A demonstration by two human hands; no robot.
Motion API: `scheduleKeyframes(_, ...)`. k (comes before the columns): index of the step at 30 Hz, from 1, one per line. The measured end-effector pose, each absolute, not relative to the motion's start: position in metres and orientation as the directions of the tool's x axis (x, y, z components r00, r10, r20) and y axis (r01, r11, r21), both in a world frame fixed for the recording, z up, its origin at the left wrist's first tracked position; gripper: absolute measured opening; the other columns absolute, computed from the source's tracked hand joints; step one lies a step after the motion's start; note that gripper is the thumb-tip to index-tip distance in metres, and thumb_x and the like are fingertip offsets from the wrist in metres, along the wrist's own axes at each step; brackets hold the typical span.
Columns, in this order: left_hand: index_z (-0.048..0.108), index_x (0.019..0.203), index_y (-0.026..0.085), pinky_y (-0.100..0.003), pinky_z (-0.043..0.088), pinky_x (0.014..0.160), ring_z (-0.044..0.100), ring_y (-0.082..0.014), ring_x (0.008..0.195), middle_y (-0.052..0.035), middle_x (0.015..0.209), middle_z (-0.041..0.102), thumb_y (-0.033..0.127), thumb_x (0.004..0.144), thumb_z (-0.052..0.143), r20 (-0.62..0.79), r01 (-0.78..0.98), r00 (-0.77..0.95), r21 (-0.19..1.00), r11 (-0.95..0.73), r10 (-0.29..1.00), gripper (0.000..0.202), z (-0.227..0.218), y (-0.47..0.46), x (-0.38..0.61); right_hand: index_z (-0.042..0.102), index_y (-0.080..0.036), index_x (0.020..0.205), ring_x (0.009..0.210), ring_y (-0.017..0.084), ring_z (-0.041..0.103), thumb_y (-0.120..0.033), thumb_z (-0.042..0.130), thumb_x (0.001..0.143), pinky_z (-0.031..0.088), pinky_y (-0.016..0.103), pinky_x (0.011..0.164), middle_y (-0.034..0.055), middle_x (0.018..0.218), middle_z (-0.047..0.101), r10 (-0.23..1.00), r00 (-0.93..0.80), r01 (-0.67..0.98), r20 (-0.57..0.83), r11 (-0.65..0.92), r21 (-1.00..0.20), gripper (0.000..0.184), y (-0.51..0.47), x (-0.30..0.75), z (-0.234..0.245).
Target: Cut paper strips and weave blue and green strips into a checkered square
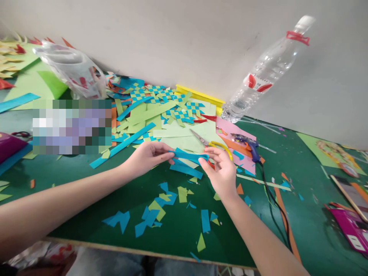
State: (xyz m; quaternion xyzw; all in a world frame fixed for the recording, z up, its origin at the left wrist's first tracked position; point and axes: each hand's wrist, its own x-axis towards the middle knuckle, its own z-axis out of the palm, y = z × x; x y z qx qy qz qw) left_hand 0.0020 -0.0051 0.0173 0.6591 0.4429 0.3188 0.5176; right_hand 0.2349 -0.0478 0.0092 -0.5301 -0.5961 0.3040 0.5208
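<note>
Pinching, left hand: clamped with thumb and fingers on the left end of a blue paper strip.
Right hand: closed by thumb and fingers on the other end.
Blue paper strip: right in the middle now, held up between both hands, just above the table.
Scissors: lying open-handled right behind the right hand, yellow grips partly covered by its fingers, crowding the spot.
Paper scraps: strewn in blue and green all over the near side.
Woven pieces: piled beyond the hands in blue-and-green checks.
Glue gun: resting on pink paper, trailing a black cord past the right forearm.
Bottle: slanting in view by the wall, ringed red at the neck, wearing a red-and-white label with lettering too small to read.
Plastic container: standing far left, printed in red, too blurred to make out.
</note>
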Motion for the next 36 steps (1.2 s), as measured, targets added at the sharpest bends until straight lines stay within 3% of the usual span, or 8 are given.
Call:
scheduleKeyframes(3,0.07,0.089,0.017,-0.026,0.057,0.075,0.071,-0.0163,0.074,-0.0019,0.076,0.076,0.039,0.083,0.064,0.006,0.274,0.344,0.956,-0.106,0.939,0.024,0.0166,-0.0021,-0.0004,0.066,-0.024,0.104,0.094,0.019,0.068,-0.032,0.07,0.079,0.055,0.035,0.088,0.0044,0.101,0.072,0.955,0.032,0.384,0.296,0.262,-0.886,0.026,-0.0473,0.2352,0.0093)
scheduleKeyframes(8,0.072,0.088,0.018,-0.024,0.056,0.07,0.069,-0.015,0.068,-0.0006,0.071,0.075,0.037,0.083,0.062,0.055,0.368,0.315,0.913,-0.175,0.948,0.023,0.0187,-0.0013,-0.0027,0.069,-0.023,0.092,0.088,0.019,0.068,-0.032,0.07,0.078,0.056,0.036,0.086,0.0033,0.094,0.073,0.962,0.022,0.444,0.272,0.234,-0.865,0.017,-0.0451,0.2351,0.0075)
scheduleKeyframes(16,0.074,0.089,0.018,-0.024,0.054,0.068,0.067,-0.0145,0.065,0.0011,0.069,0.074,0.036,0.084,0.06,0.124,0.421,0.314,0.871,-0.255,0.941,0.023,0.0212,-0.0006,-0.0028,0.069,-0.021,0.101,0.089,0.02,0.069,-0.042,0.071,0.076,0.058,0.034,0.082,0.0056,0.098,0.073,0.992,-0.005,0.422,0.127,0.117,-0.899,0.032,-0.0435,0.2373,0.0108)
scheduleKeyframes(23,0.075,0.087,0.019,-0.027,0.055,0.071,0.068,-0.0156,0.066,-0.0004,0.069,0.074,0.039,0.083,0.061,0.153,0.44,0.309,0.852,-0.284,0.939,0.024,0.0187,0.0003,-0.0032,0.072,-0.021,0.09,0.08,0.02,0.071,-0.041,0.071,0.076,0.059,0.033,0.074,0.0043,0.084,0.074,0.991,0.012,0.399,0.137,0.121,-0.909,0.024,-0.0417,0.2383,0.0093)
scheduleKeyframes(36,0.075,0.09,0.021,-0.026,0.054,0.076,0.069,-0.0158,0.073,0.0001,0.07,0.075,0.04,0.085,0.06,0.152,0.47,0.316,0.833,-0.293,0.937,0.025,0.0142,0.0011,-0.0042,0.073,-0.02,0.08,0.077,0.022,0.073,-0.041,0.077,0.069,0.061,0.035,0.074,0.0051,0.08,0.076,0.996,0.058,0.315,0.066,0.045,-0.948,0.024,-0.0409,0.2387,0.0105)
